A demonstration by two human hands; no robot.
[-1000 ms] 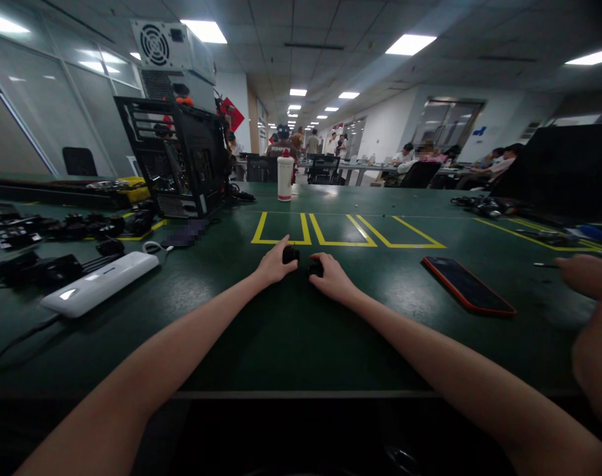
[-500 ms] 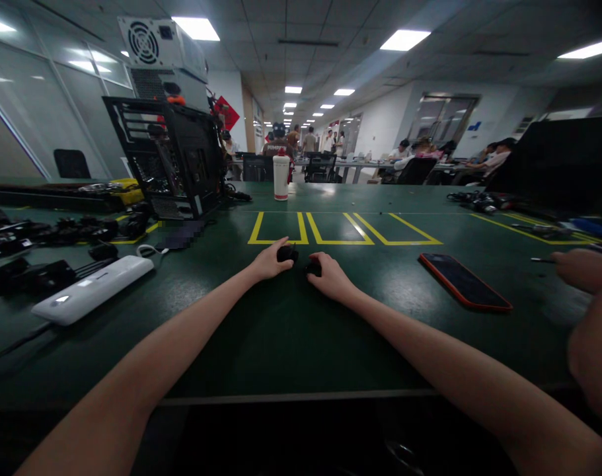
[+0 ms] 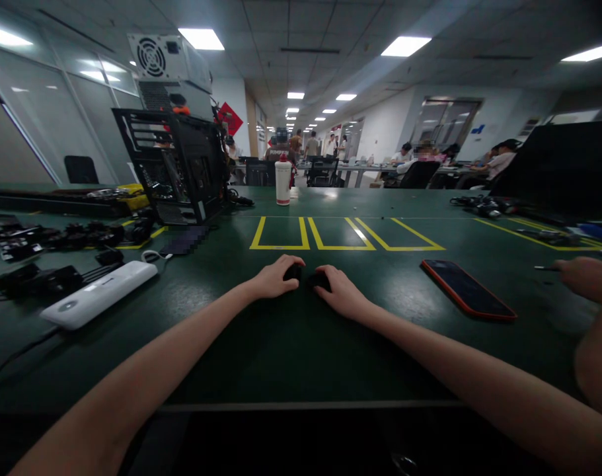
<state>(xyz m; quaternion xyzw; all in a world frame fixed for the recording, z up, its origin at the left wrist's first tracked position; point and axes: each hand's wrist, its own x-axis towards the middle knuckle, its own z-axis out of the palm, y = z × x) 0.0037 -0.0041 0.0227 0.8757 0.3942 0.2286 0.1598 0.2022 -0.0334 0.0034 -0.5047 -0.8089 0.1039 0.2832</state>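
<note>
Room: long office with ceiling lights [image 3: 201, 38], people seated and standing well beyond the cup [image 3: 283, 184].
Table [image 3: 301, 357]: green top; its near edge runs in front of you, and the cup stands toward its far side.
Cup: white, upright, with a red lid that hides whatever it holds.
Left hand [image 3: 275, 276]: yours, on the near side of the cup, thumb and fingers curled round a small black piece [image 3: 291, 272].
Right hand [image 3: 343, 291]: yours, nearer you than the cup and to its right, gripping a second black piece [image 3: 319, 280]. Both pieces sit near each other with a gap between; your fingers cover much of them, so you cannot tell what they are.
Taped boxes [image 3: 279, 248]: three yellow outlines in a row, between the cup and your hands, stretching to the cup's right.
Computer case [image 3: 209, 158]: left of the cup, open-framed, parts and wires inside; a metal box with a fan [image 3: 154, 58] shows above it.
White bar [image 3: 105, 294]: left of the cup and nearer you, corded, beside black plugs and cables [image 3: 28, 281].
Phone [image 3: 466, 291]: red-edged, flat, nearer you than the cup and to its right.
Co-worker's hand [image 3: 583, 276]: far right of the cup, holding a thin tool [image 3: 546, 268].
</note>
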